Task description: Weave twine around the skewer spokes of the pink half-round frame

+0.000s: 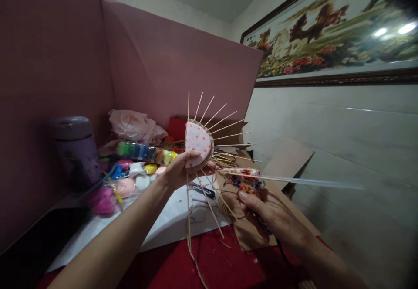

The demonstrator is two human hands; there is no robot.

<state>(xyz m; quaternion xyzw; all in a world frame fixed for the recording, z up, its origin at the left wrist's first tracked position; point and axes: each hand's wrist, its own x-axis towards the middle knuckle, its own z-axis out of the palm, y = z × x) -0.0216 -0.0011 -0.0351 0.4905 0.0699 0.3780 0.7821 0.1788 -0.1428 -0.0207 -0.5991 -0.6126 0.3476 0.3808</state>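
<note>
By a pink wall [170, 62], pinching half-circle [198, 141] in left hand [181, 168]. Gripping glue gun [247, 187] in right hand [261, 210], pointing left at it.

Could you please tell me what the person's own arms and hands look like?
The left hand and right hand wear no gloves, and the left forearm and right forearm are bare to the picture's edge, with no sleeve, watch or bracelet in sight.
</note>
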